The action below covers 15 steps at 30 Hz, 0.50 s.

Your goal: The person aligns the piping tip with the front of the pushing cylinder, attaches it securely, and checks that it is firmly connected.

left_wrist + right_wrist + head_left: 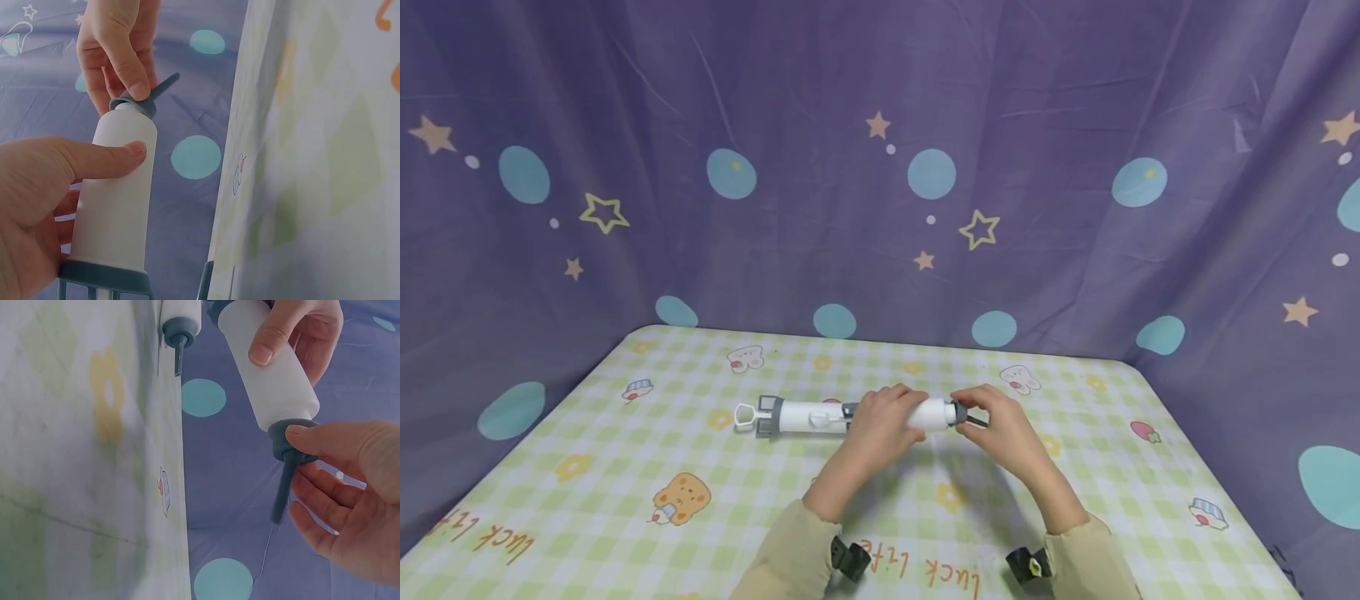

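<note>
A long white toy, rocket-like with dark grey parts (808, 419), lies crosswise in front of me in the head view. Grey fins (767, 417) and a white loop are at its left end. My left hand (883, 423) grips the white cylinder section (115, 206), its thumb lying across the front in the left wrist view. At the right end, the thumb and fingers of my right hand (1006, 429) pinch a grey tip piece (287, 440) with a thin rod sticking out. That piece sits against the cylinder's end. My left hand hides part of the toy's middle.
A smaller white cylinder with a grey pointed end (181, 325) shows beside the main body in the right wrist view. The table wears a green checked cloth (625, 500) with printed cartoons. A purple curtain (820, 250) hangs behind and at both sides.
</note>
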Tool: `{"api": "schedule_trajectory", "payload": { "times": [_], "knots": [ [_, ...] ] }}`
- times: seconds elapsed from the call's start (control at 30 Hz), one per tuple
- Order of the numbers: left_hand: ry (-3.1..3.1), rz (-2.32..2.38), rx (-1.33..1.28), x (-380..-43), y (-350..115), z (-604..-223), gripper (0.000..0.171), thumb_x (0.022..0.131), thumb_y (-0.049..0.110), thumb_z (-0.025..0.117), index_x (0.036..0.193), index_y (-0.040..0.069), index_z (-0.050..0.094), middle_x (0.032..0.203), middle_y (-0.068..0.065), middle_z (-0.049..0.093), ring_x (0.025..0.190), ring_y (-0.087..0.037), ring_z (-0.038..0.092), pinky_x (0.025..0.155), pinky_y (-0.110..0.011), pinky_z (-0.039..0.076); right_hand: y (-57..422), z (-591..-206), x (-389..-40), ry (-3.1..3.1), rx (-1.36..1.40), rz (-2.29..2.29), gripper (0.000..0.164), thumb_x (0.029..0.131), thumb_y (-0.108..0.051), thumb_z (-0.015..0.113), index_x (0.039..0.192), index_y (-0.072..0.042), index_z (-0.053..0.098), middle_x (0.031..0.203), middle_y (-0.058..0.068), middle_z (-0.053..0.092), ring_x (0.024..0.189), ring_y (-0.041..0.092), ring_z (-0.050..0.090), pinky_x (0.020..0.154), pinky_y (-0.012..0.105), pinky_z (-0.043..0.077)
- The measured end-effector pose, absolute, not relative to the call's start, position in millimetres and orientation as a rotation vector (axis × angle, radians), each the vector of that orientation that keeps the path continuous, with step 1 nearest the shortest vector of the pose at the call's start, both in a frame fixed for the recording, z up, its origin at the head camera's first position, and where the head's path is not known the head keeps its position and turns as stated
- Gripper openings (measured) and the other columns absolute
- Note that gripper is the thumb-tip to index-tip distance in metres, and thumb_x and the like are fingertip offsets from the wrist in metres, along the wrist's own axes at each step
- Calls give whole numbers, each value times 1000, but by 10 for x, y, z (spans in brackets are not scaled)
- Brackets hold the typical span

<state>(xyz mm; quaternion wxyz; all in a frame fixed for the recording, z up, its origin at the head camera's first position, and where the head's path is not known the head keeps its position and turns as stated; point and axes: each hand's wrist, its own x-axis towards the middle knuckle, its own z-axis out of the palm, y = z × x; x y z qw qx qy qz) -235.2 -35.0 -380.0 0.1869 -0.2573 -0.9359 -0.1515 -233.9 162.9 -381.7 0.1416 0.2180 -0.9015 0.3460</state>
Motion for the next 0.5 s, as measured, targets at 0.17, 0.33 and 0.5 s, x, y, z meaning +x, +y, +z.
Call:
{"api": "schedule_trajectory", "payload": {
  "times": [0.17,0.33,0.5],
  "knots": [
    [-2636,-433,-734,-2353,-343,-3795,50,69,29,77,115,17,61,107,-1,64,90,-19,61,76,-34,46,1611,-3805,-2330,-2605,654,1003,39,72,-5,74,110,-8,63,101,3,61,94,20,60,81,40,50],
    [-2665,-427,-726,-2335,-346,-3795,50,70,30,76,116,17,61,107,-1,64,91,-19,60,77,-34,46,1609,-3819,-2317,-2628,668,1011,37,74,-7,73,110,-11,63,102,1,60,94,18,60,80,33,51],
    [-2695,-428,-721,-2319,-369,-3791,50,71,30,76,117,17,61,108,-1,63,92,-20,60,79,-36,46,1598,-3824,-2320,-2630,710,1004,37,75,-8,73,110,-13,64,105,0,59,95,16,61,79,28,51]
  ]
}}
